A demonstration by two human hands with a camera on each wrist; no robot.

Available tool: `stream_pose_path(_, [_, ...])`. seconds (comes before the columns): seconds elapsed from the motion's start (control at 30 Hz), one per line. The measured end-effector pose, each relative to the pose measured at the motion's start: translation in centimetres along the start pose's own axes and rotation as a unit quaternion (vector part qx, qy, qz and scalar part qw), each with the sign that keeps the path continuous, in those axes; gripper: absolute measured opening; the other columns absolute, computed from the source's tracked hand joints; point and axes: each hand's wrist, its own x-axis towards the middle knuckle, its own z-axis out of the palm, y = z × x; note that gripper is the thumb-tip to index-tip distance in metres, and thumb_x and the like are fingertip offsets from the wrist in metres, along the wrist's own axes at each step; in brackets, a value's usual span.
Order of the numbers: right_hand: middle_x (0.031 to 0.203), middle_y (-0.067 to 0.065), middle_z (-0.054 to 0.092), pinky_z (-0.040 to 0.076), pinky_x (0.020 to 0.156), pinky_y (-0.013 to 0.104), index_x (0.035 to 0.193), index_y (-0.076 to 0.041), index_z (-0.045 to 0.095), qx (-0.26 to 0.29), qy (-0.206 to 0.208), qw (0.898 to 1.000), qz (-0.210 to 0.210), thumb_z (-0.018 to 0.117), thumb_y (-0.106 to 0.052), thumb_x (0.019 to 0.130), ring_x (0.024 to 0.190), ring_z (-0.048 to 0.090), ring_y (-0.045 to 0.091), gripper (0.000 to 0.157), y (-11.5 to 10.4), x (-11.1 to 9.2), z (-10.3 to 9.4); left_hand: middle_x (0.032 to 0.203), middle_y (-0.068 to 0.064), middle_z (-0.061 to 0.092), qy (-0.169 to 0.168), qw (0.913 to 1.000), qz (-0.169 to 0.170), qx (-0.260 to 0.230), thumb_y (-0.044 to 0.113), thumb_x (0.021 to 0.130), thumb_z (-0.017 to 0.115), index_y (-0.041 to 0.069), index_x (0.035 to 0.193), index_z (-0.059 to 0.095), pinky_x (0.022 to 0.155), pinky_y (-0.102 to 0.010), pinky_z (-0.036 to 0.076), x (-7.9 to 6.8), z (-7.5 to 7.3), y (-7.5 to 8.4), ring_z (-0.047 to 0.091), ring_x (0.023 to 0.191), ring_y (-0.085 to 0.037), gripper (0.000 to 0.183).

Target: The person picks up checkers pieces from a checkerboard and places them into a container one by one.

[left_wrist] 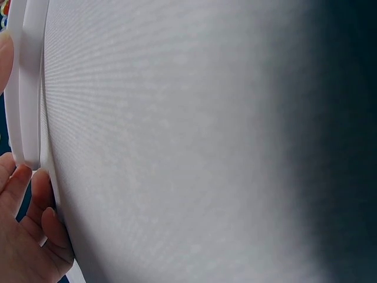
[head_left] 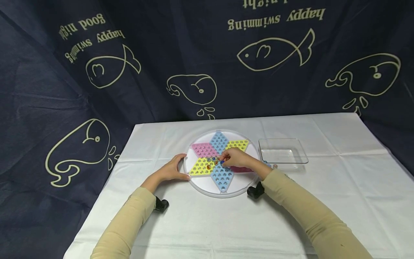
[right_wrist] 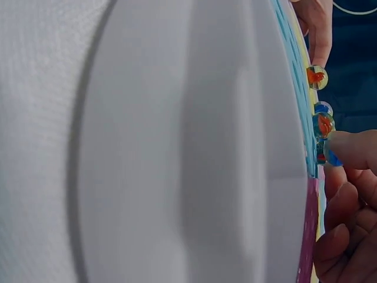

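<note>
A round white Chinese checkers board [head_left: 197, 187] lies on the table, its star in pink, yellow and blue sections full of holes. My left hand [head_left: 171, 171] rests against the left rim, thumb and fingers spread apart along it. Over the middle of the star, my right hand [head_left: 238, 158] pinches a blue marble [right_wrist: 334, 158] between thumb and fingers, close above the holes. Several marbles sit in a short row beside these fingertips, among them an orange-and-clear marble [right_wrist: 323, 125]. Another orange marble [head_left: 208, 167] stands apart in the yellow section.
To the right of the board stands a clear rectangular container [head_left: 303, 154]. A few loose marbles [head_left: 275, 166] lie near its front left corner. A white cloth [head_left: 207, 230] covers the table, and a dark curtain [head_left: 194, 43] with fish drawings hangs behind it.
</note>
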Motion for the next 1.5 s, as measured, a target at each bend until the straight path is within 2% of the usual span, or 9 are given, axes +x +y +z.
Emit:
stream_pose_path(0.73, [0.079, 0.006, 0.063, 0.046, 0.057, 0.02, 0.091, 0.003, 0.066, -0.013, 0.027, 0.999, -0.033, 0.066, -0.005, 0.077, 0.066, 0.054, 0.01, 0.016, -0.1, -1.1, -2.9, 0.147, -0.02, 0.021, 0.0, 1.0, -0.003, 0.001, 0.032, 0.068, 0.08, 0.002, 0.142, 0.022, 0.111, -0.048, 0.018, -0.1, -0.1, 0.2, 0.019, 0.136, -0.035, 0.099])
stream_pose_path(0.93, [0.082, 0.007, 0.063, 0.046, 0.058, 0.021, 0.093, 0.001, 0.067, -0.011, 0.038, 0.999, -0.015, 0.066, -0.008, 0.077, 0.067, 0.052, 0.01, 0.019, 0.3, -1.4, -3.8, 0.147, -0.02, 0.022, 0.001, 1.0, 0.0, -0.002, 0.031, 0.068, 0.08, 0.002, 0.142, 0.023, 0.111, -0.047, 0.018, -0.1, -0.1, 0.2, 0.02, 0.136, -0.035, 0.097])
stream_pose_path(1.03, [0.083, 0.007, 0.063, 0.047, 0.059, 0.023, 0.092, 0.0, 0.066, 0.004, 0.04, 0.999, -0.021, 0.067, -0.011, 0.077, 0.068, 0.053, 0.012, 0.018, 0.6, -1.6, -4.3, 0.147, -0.02, 0.022, 0.0, 1.0, -0.001, -0.002, 0.03, 0.068, 0.08, 0.002, 0.142, 0.023, 0.111, -0.047, 0.018, -0.1, -0.1, 0.3, 0.02, 0.136, -0.035, 0.097])
stream_pose_path(1.07, [0.082, 0.005, 0.063, 0.045, 0.057, 0.023, 0.092, -0.002, 0.067, 0.012, 0.042, 0.998, -0.04, 0.068, -0.014, 0.078, 0.067, 0.052, 0.012, 0.019, 1.5, -1.4, -4.4, 0.147, -0.02, 0.022, 0.0, 1.0, -0.001, -0.003, 0.03, 0.068, 0.08, 0.002, 0.142, 0.023, 0.111, -0.047, 0.018, -0.1, -0.1, 0.3, 0.019, 0.136, -0.035, 0.097])
stream_pose_path(1.17, [0.082, 0.005, 0.062, 0.045, 0.058, 0.025, 0.09, -0.004, 0.067, 0.012, 0.048, 0.997, -0.051, 0.068, -0.017, 0.079, 0.067, 0.053, 0.014, 0.017, 1.6, -1.9, -4.9, 0.147, -0.02, 0.021, -0.001, 1.0, -0.002, -0.003, 0.03, 0.068, 0.08, 0.002, 0.142, 0.023, 0.111, -0.047, 0.018, -0.1, -0.1, 0.3, 0.019, 0.136, -0.035, 0.097])
stream_pose_path(1.27, [0.084, 0.006, 0.063, 0.045, 0.06, 0.026, 0.092, -0.003, 0.067, 0.008, 0.055, 0.998, -0.039, 0.067, -0.015, 0.079, 0.07, 0.053, 0.015, 0.018, 1.8, -2.3, -5.3, 0.147, -0.019, 0.021, -0.001, 1.0, -0.003, -0.007, 0.03, 0.068, 0.08, 0.003, 0.142, 0.023, 0.112, -0.046, 0.018, -0.1, 0.0, 0.3, 0.019, 0.137, -0.034, 0.097])
stream_pose_path(1.3, [0.086, 0.009, 0.063, 0.046, 0.062, 0.028, 0.093, 0.0, 0.066, 0.003, 0.055, 0.998, -0.019, 0.065, -0.012, 0.079, 0.071, 0.054, 0.018, 0.019, 1.0, -2.8, -5.5, 0.147, -0.02, 0.022, -0.001, 1.0, -0.002, -0.006, 0.03, 0.068, 0.08, 0.003, 0.142, 0.023, 0.111, -0.047, 0.018, -0.1, 0.0, 0.3, 0.019, 0.136, -0.035, 0.097])
stream_pose_path(1.5, [0.09, 0.01, 0.063, 0.044, 0.061, 0.026, 0.1, 0.003, 0.064, -0.014, 0.06, 0.998, 0.017, 0.064, -0.009, 0.081, 0.074, 0.053, 0.016, 0.023, 1.6, -3.3, -6.1, 0.147, -0.021, 0.021, 0.001, 1.0, -0.002, -0.006, 0.031, 0.068, 0.08, 0.002, 0.142, 0.023, 0.111, -0.048, 0.018, -0.2, 0.1, 0.2, 0.019, 0.136, -0.036, 0.098])
